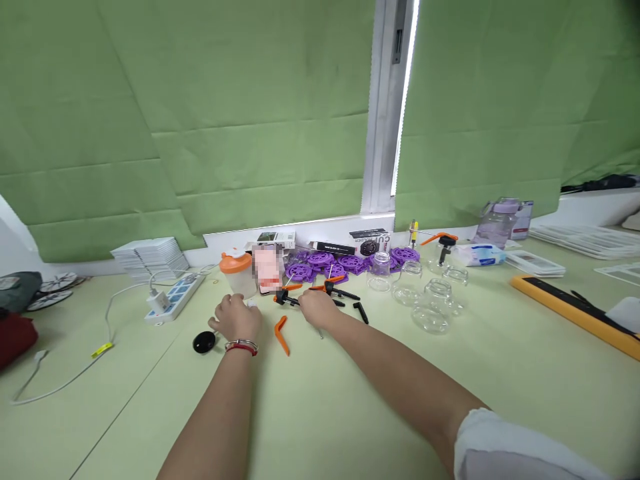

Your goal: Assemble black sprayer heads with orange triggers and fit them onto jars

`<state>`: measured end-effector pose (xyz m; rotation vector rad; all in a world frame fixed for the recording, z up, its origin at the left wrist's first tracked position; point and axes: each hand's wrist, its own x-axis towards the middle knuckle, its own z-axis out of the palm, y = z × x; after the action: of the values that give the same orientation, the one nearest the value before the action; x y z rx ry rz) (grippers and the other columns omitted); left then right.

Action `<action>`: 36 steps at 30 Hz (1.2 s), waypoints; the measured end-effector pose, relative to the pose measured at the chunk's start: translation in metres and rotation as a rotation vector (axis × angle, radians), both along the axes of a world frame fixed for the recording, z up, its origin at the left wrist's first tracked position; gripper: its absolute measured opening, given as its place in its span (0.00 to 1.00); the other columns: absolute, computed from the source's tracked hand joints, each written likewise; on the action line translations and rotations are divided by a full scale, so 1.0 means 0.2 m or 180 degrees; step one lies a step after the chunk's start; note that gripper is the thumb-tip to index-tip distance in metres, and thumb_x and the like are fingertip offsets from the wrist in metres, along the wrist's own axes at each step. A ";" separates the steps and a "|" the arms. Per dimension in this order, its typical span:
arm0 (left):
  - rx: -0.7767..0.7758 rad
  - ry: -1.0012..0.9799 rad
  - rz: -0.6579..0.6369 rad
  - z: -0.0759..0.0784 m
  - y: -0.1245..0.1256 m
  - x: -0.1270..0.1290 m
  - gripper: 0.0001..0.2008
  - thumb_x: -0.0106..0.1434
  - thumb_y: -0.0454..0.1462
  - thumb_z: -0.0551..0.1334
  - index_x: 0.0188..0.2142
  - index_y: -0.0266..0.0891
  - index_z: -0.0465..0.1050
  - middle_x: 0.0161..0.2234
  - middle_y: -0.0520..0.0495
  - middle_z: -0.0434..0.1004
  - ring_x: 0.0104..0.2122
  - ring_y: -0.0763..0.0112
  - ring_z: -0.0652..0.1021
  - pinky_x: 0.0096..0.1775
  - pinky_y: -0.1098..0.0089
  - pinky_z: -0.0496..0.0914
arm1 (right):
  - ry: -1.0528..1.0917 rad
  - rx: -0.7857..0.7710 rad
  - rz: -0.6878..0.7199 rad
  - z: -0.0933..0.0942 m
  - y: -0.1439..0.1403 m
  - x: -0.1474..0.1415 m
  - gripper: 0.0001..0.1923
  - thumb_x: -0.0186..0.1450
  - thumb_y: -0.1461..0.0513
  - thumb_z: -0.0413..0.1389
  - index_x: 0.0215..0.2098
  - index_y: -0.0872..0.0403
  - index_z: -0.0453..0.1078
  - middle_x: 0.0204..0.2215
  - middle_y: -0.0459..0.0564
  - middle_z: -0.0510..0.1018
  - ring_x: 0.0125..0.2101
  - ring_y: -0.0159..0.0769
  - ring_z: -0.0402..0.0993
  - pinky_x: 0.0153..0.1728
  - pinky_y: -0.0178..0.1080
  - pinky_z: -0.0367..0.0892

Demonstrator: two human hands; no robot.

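My left hand (235, 319), with a red bracelet at the wrist, rests knuckles-up on the pale green table (350, 400), fingers curled beside a small white piece; whether it grips it is unclear. My right hand (316, 308) lies over a black and orange pump part (283, 297), fingers closed around it. An orange lever (283, 335) lies between the hands. A black round cap (204, 342) sits left of my left hand. More black and orange pieces (345, 293) lie just beyond my right hand.
Purple round discs (325, 263) and clear glass jars (430, 300) sit behind and right. An orange-lidded cup (237, 272), a power strip (175, 297) with cable, stacked white tiles (150, 257), boxes, a purple bottle (497, 223) and an orange-edged tray (575, 310) surround the area.
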<state>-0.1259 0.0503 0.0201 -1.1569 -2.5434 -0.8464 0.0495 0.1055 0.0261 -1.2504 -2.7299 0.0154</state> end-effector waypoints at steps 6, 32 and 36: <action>-0.0516 0.0103 0.0302 -0.05 0.00 -0.13 0.14 0.54 0.38 0.54 0.39 0.39 0.73 0.49 0.34 0.69 0.52 0.43 0.62 0.48 0.42 0.51 | -0.0122 -0.0033 -0.0074 -0.05 0.02 0.02 0.14 0.62 0.72 0.48 0.39 0.61 0.74 0.39 0.61 0.77 0.41 0.44 0.75 0.39 0.39 0.67; -0.1808 -0.0642 -0.0258 0.03 -0.01 -0.17 0.17 0.49 0.39 0.59 0.39 0.36 0.73 0.46 0.25 0.71 0.46 0.40 0.72 0.37 0.53 0.66 | 0.2835 -0.3480 -0.0073 -0.06 -0.26 0.32 0.15 0.57 0.53 0.58 0.27 0.56 0.63 0.23 0.45 0.75 0.15 0.22 0.57 0.17 0.30 0.50; -0.2019 -0.0503 -0.0635 0.03 0.01 -0.13 0.17 0.51 0.43 0.59 0.37 0.34 0.73 0.43 0.27 0.73 0.42 0.44 0.75 0.35 0.59 0.67 | 0.3573 -0.3957 -0.0226 -0.14 -0.27 0.55 0.18 0.56 0.51 0.59 0.34 0.55 0.63 0.23 0.44 0.75 0.13 0.21 0.57 0.15 0.28 0.45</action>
<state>-0.1526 0.0525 0.0259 -1.5867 -2.9682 -0.1475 0.1589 0.0519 -0.0022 -0.9223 -1.4994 1.9089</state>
